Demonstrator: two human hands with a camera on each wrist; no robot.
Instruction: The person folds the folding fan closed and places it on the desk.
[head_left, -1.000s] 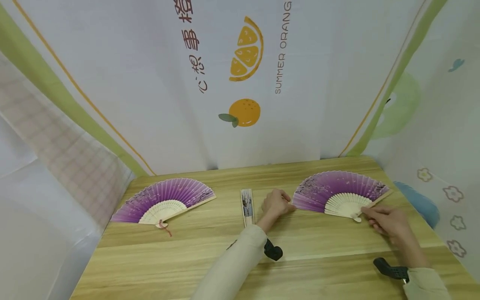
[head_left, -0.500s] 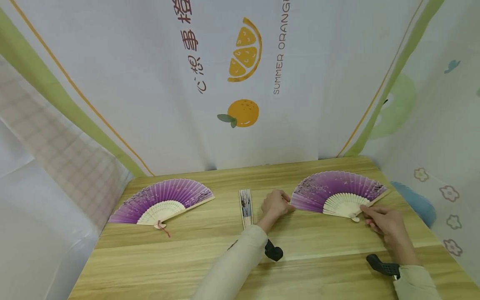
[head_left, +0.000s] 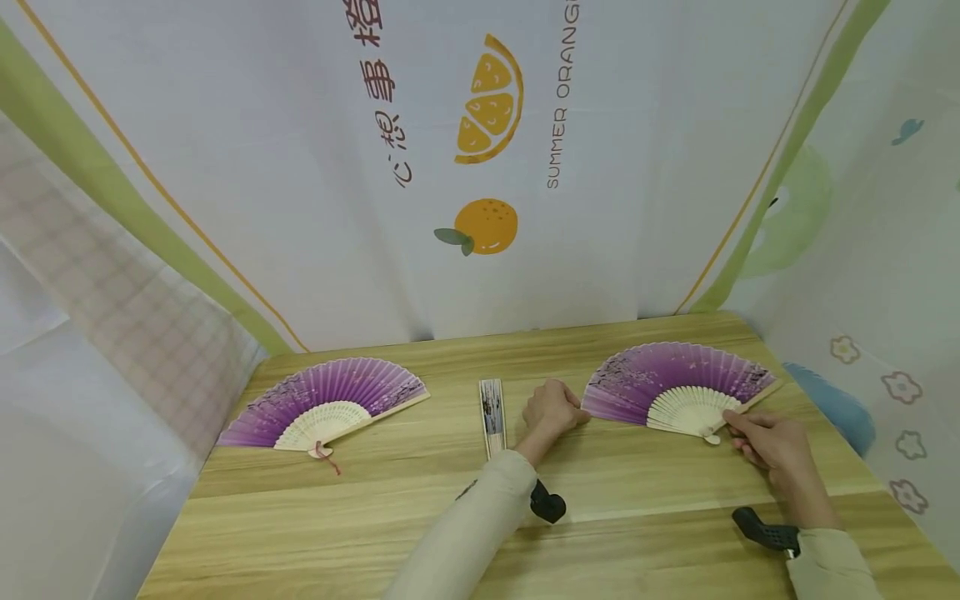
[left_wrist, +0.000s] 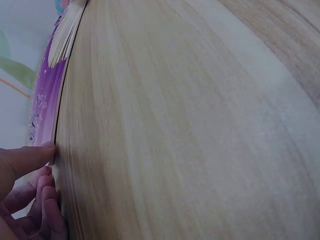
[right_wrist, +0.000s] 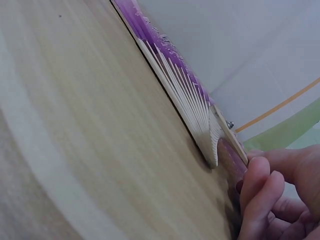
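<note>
A spread purple folding fan (head_left: 678,375) with pale ribs lies at the right of the table. My left hand (head_left: 553,408) pinches its left end; the left wrist view has the thumb (left_wrist: 32,157) on the fan's edge, the other fingers curled beneath. At the other side, my right hand (head_left: 776,450) pinches the outer rib close to the pivot, thumb and fingertips meeting on it in the right wrist view. A second open purple fan (head_left: 330,404), with a red cord at its pivot, lies at the left. Between them rests a folded fan (head_left: 492,415), its lower end hidden by my left sleeve.
The wooden table (head_left: 375,525) ends at a white printed curtain (head_left: 585,275) along its back. More cloth hangs at both sides. Black camera mounts (head_left: 765,532) jut from both wrists above the tabletop.
The head view has shifted very slightly. Both hands keep their hold on the right fan, and the fans stay where they were.
</note>
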